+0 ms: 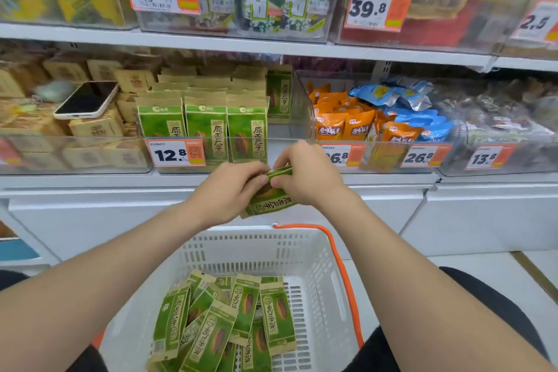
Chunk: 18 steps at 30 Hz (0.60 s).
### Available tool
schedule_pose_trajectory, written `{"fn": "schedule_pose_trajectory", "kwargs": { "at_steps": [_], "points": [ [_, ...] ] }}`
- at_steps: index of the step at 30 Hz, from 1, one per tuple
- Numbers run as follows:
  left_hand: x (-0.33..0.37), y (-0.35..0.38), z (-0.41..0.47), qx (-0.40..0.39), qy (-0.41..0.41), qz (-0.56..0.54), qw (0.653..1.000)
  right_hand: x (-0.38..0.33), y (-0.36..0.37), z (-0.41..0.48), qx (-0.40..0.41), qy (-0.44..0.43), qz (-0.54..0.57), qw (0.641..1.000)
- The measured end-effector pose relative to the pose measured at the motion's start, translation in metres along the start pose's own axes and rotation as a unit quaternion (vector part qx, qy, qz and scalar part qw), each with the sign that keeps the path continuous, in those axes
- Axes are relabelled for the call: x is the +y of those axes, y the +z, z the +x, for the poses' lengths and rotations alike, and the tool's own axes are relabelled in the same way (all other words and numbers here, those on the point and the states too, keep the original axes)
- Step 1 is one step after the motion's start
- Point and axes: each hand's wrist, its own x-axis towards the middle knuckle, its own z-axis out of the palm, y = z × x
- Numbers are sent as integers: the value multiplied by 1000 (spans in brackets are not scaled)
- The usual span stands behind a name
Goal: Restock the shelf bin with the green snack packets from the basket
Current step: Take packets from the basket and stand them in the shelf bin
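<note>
Loose green snack packets (223,320) lie heaped in the white basket (317,251), which sits low between the person's forearms, directly below the shelf, so each lift is short. One packet (268,198) is up out of the basket and held in front of the shelf edge, tilted, its top end toward the bin. Both hands have it. The left hand (229,190) curls its fingers (256,183) round the packet's left edge, and the right hand (305,178) pinches the top end between thumb and fingers. The two-handed hold looks meant to straighten the packet so it can go in upright, face forward.

The clear shelf bin (280,142), marked by the 12.8 price tag (176,154), already carries three rows of standing packets (208,127). A gap shows at its right side, beside the clear divider (305,106), and the held packet probably belongs there. Plenty remain in the basket, so restocking seems far from done.

A phone (87,100) rests on the brown boxes to the left, and orange packets (341,124) fill the next bin to the right.
</note>
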Motion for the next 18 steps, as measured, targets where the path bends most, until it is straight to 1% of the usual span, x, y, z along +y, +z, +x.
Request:
{"fn": "schedule_pose_trajectory", "kwargs": {
  "at_steps": [2,4,6,8,9,11,12,14,15,16,17,18],
  "points": [
    [6,-18,14,18,-10,-5,1000,-5,-12,5,54,-9,34,998],
    [7,-38,28,3,-24,-47,999,-9,-25,9,103,-28,82,991],
    [8,-55,41,-2,-33,-85,996,-13,-37,13,125,-37,160,978],
    [12,-62,52,16,-46,-134,990,-14,-44,18,140,-11,257,956],
    [15,-62,56,33,-61,-165,984,-14,-46,21,155,11,294,943],
    [20,-55,65,93,-95,-215,968,-13,-48,25,182,58,347,918],
    [22,-50,70,129,-109,-234,958,-11,-47,29,174,80,387,902],
    [25,-40,77,188,-126,-248,942,-14,-44,33,121,104,483,861],
    [27,-36,79,210,-123,-220,945,-16,-43,35,106,108,501,852],
    [28,-33,81,224,-108,-162,955,-17,-41,37,114,109,490,857],
    [29,-33,82,233,-87,-81,965,-17,-39,39,133,106,468,867],
    [29,-33,82,241,-61,3,969,-17,-39,39,159,95,432,883]
  ]
}}
